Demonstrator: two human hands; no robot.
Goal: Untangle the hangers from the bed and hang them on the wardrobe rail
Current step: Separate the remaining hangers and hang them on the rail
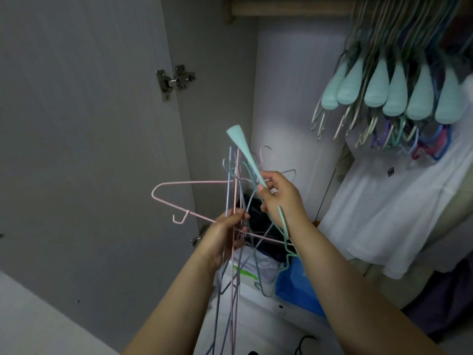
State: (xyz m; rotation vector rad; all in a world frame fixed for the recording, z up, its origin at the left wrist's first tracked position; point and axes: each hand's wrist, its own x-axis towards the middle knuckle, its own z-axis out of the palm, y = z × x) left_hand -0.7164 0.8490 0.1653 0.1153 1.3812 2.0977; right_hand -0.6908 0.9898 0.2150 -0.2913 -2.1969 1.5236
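- My right hand [280,198] pinches the narrow end of a mint green hanger [244,156], whose broad padded end points up and to the left.
- My left hand [225,233] grips a tangled bundle of wire hangers [234,252], fingers curled round several thin wires, just left of and below my right hand.
- A pink hanger [179,198] juts out of the bundle to the left, its small hook hanging beneath it.
- The rest of the bundle, blue, grey and pink wires, trails down between my forearms.
- Far up at the top runs the wooden wardrobe rail [281,7]; to the right a row of hung hangers [394,85] with mint padded shoulders crowds it.
- A white shirt [399,208] hangs below those, on the right.
- The grey wardrobe door [76,149] stands open on the left, with a metal hinge [175,80] on its edge.
- Beyond my hands lie dark clothes [266,226] and a blue bag [294,285].
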